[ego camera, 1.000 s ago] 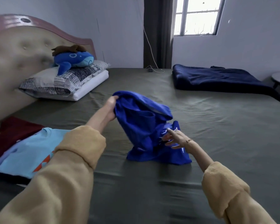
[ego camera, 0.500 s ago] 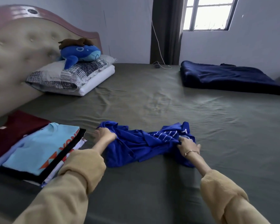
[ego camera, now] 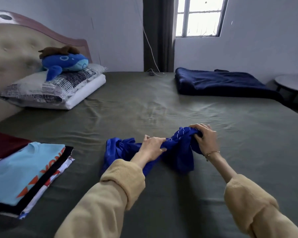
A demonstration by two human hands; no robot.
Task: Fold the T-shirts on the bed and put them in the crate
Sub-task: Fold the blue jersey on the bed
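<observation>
Crumpled blue T-shirt (ego camera: 177, 150), soft and bunched, lies mid-bed on the wrinkled olive sheet (ego camera: 144, 107). Left hand (ego camera: 152, 147) and right hand (ego camera: 205, 137) both grip it, fingers curled into fabric. Flat folded shirts (ego camera: 24, 170) stacked at left edge.

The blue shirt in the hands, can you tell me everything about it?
The blue T-shirt is bright royal blue, soft-looking cloth with thin white lines near its far end. It lies bunched and crumpled on the green bed sheet, not folded yet. The left hand grips its middle and the right hand grips its far right end.
</observation>
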